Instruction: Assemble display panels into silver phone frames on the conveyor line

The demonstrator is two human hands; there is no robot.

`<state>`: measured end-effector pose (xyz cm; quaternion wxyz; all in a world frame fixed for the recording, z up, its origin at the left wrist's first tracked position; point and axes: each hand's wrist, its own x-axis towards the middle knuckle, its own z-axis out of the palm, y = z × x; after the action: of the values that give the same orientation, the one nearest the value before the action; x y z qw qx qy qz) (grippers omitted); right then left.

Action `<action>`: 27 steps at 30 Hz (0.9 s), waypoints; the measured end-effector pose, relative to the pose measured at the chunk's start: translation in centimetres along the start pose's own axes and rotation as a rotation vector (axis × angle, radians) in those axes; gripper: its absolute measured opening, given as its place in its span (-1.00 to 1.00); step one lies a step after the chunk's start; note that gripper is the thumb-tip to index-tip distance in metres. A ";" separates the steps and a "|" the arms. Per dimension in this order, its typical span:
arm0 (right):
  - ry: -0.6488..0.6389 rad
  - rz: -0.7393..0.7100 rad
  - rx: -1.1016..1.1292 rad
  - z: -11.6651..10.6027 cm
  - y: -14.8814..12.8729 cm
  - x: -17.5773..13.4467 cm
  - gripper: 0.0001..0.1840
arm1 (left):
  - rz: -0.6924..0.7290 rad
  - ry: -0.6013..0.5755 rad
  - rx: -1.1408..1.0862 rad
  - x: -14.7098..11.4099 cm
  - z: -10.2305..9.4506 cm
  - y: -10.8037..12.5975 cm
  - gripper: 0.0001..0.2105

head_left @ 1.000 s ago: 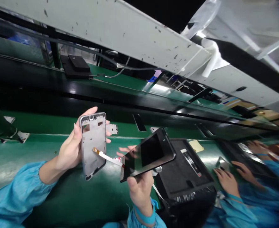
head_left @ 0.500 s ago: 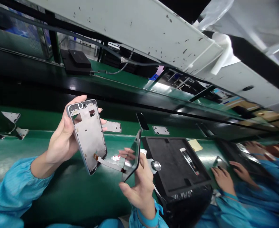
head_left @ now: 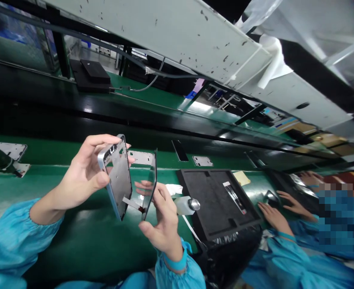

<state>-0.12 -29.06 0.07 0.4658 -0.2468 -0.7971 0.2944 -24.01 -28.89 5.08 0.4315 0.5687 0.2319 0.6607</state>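
Note:
My left hand is closed round the edges of a silver phone frame, which is tilted with its flat metal inside turned right. Between the fingers and thumb of my right hand a thin dark phone screen stands nearly on edge. A short pale flex cable bridges the gap from the frame's lower part to the screen. Frame and screen are apart, facing each other at an angle. Behind them another metal phone frame lies on the bench, partly covered by my left fingers and the screen.
A black foam tray at right holds a narrow strip-like part. Beside it lies a bottle with a metal cap. A dark screen and another frame lie behind. A co-worker's hands are farther right.
My right hand has brought the screen left, nearer the frame. My left hand has turned the frame more edge-on, narrowing the gap. The view has shifted slightly.

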 end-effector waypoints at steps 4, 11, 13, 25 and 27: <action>0.042 0.109 0.146 2.6 0.7 0.3 -0.19 | -0.043 -0.003 0.120 0.1 -0.4 -0.3 -0.57; 0.038 0.205 0.267 4.7 1.4 0.4 -0.11 | -0.004 -0.032 0.223 0.6 -0.8 -1.4 -0.60; 0.046 0.212 0.268 5.1 1.5 0.5 -0.08 | 0.002 -0.019 0.223 0.7 -0.7 -1.4 -0.62; 0.104 -0.010 0.241 7.1 3.5 1.9 -0.19 | -0.080 0.134 0.157 -0.3 0.9 -1.3 -0.62; 0.081 -0.033 0.174 7.7 3.9 2.0 -0.21 | -0.137 0.222 0.062 -0.5 1.6 -1.7 -0.59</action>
<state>-7.35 -26.82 -4.46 0.5222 -0.2040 -0.7528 0.3448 -21.96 -28.77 3.86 0.4293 0.4879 0.3369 0.6813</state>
